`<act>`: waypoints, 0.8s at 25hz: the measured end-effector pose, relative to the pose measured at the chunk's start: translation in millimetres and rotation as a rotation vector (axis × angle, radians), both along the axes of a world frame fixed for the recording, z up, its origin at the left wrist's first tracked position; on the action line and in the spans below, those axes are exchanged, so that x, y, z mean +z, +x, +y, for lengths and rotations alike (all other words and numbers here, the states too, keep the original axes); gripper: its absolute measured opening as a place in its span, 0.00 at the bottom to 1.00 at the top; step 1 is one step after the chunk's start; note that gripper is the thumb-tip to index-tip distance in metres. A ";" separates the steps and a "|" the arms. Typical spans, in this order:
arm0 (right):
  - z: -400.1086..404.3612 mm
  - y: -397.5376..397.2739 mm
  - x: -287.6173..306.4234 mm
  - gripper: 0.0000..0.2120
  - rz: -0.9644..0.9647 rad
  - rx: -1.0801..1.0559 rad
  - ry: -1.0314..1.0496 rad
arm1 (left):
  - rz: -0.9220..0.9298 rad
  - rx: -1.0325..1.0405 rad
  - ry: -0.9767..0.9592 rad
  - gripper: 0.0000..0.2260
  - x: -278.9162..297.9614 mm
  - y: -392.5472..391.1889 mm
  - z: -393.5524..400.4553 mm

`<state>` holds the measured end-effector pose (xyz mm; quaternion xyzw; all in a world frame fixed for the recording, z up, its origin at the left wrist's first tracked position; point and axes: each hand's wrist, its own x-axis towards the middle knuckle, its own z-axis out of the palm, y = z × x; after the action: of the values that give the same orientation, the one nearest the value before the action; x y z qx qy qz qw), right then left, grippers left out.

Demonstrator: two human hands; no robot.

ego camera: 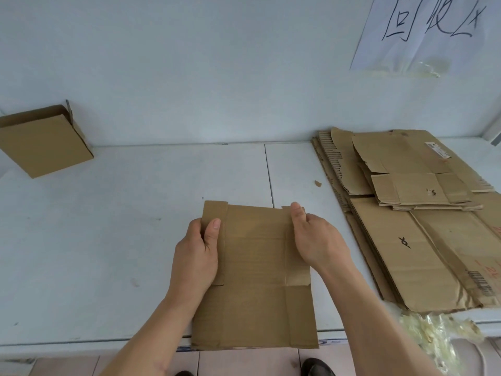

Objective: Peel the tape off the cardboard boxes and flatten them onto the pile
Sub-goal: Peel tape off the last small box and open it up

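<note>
A flattened brown cardboard box [254,278] lies in front of me over the front edge of the white table [108,240]. My left hand [196,253] grips its left side, thumb on top of a folded flap. My right hand [317,237] holds the right side, thumb at the top right corner. The pile of flattened cardboard [423,221] lies to the right on the table. One unflattened small box [44,141] leans against the wall at the far left.
A bunch of crumpled peeled tape [436,337] hangs at the lower right below the pile. A paper sign [431,31] with handwriting is fixed to the wall above the pile. A small cardboard scrap [317,183] lies beside the pile.
</note>
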<state>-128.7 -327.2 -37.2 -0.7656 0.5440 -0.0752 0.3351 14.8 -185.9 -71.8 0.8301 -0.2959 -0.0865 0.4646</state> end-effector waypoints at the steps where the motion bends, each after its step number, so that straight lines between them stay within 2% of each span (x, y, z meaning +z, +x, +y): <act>1: -0.7 -0.6 0.9 0.34 0.008 0.011 0.018 | -0.015 0.003 -0.011 0.19 0.7 1.3 -1.2; 3: -1.6 -1.9 2.0 0.33 -0.052 0.016 0.144 | -0.052 0.010 -0.021 0.20 3.2 4.4 -0.2; 6: -1.1 -2.8 5.2 0.26 -0.330 -0.083 0.489 | -0.039 0.009 -0.037 0.19 8.0 10.3 3.3; 8: -1.2 -0.8 0.8 0.24 -0.429 -0.130 0.603 | -0.024 0.011 -0.042 0.19 9.5 12.9 4.4; 12: 0.2 3.6 -6.0 0.19 -0.571 -0.241 0.711 | -0.036 0.008 -0.027 0.20 8.6 11.5 3.0; 15: 1.0 3.9 -7.6 0.17 -0.745 -0.306 0.788 | -0.051 -0.017 -0.003 0.22 4.2 14.9 3.6; 18: 1.8 4.8 -11.0 0.15 -0.842 -0.348 0.669 | -0.042 -0.046 0.065 0.26 -2.3 18.4 3.4; 20: 6.5 8.0 -12.8 0.17 -0.802 -0.253 0.583 | -0.056 -0.065 0.121 0.29 -5.1 18.1 2.3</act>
<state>-120.7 -320.7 -50.0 -0.4793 0.4593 -0.2481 0.7055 32.9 -183.6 -76.9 0.8486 -0.3299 -0.0961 0.4022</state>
